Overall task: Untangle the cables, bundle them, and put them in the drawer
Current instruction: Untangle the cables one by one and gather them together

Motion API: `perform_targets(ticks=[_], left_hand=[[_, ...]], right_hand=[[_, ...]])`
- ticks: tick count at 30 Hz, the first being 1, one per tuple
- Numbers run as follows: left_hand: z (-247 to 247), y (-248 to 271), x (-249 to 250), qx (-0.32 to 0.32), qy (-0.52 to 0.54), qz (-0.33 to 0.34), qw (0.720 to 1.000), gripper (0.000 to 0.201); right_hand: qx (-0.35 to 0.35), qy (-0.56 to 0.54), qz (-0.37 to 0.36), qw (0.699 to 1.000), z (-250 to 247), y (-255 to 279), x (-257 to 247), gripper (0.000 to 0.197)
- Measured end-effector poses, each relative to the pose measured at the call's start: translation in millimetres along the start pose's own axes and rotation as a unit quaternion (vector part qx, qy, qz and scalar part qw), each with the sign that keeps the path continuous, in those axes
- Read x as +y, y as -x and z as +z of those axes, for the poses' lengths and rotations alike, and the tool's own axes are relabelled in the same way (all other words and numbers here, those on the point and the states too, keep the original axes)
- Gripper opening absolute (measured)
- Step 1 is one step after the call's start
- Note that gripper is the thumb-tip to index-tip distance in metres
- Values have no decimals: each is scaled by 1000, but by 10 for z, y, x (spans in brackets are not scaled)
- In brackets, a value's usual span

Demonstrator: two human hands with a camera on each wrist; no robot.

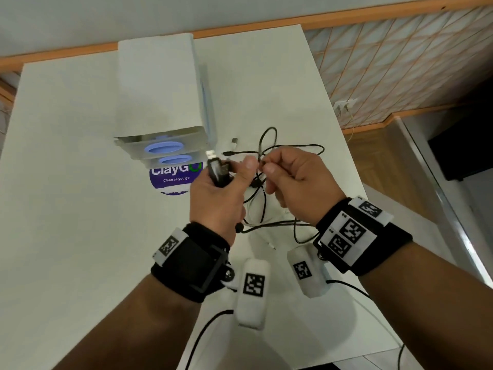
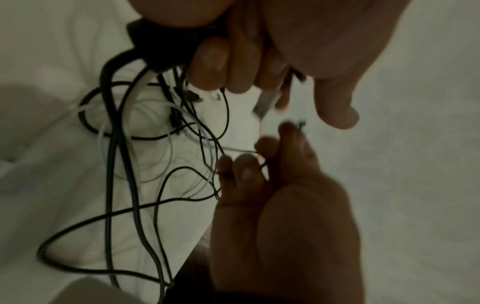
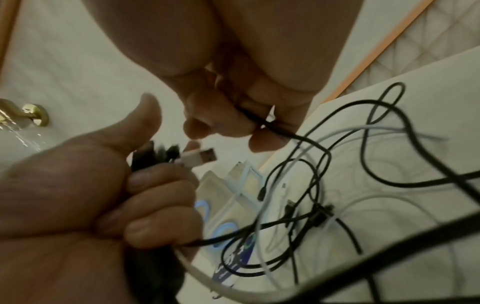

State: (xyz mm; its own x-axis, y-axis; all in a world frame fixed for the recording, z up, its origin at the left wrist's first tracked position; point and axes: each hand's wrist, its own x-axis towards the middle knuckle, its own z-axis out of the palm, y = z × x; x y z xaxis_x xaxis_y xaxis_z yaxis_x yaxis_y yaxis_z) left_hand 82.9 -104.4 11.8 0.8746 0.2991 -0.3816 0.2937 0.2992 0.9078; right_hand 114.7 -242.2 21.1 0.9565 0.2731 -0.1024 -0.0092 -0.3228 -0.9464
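My left hand [image 1: 221, 190] grips several gathered plug ends; my right hand [image 1: 301, 180] pinches one thin black cable [image 1: 293, 148]. The tangle lies mid-desk [image 1: 66, 182], toward the right edge. Bundling and the white plastic drawer unit [image 1: 160, 102] remain.

Matt white table [image 1: 66, 182], translucent plastic drawer unit [image 1: 160, 102], smooth rubbery black cables [image 1: 293, 146], metal-tipped plug [image 3: 205, 157].

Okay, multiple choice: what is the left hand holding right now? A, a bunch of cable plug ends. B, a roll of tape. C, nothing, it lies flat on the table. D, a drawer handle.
A: the left hand is curled round several cable ends, a white USB plug sticking out, while the right hand pinches a black cable.
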Motion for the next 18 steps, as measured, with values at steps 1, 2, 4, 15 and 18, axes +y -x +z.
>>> perform_targets(ticks=[1,2,4,15,18], left_hand=[[21,20,2,-27,-7,0,1000,40],[38,29,22,-50,-9,-1,999,35],[37,-6,75,-55,-4,1,998,24],[-68,-105,129,84,49,11,995,32],[-63,-9,29,27,-60,61,996,33]], right_hand=[[-16,0,-12,1000,21,6,-35,16],[-33,7,-29,999,41,18,-66,17],[-46,18,-56,997,70,32,-63,13],[78,-69,17,994,-74,-4,45,21],[121,-184,48,974,-84,-51,-133,11]])
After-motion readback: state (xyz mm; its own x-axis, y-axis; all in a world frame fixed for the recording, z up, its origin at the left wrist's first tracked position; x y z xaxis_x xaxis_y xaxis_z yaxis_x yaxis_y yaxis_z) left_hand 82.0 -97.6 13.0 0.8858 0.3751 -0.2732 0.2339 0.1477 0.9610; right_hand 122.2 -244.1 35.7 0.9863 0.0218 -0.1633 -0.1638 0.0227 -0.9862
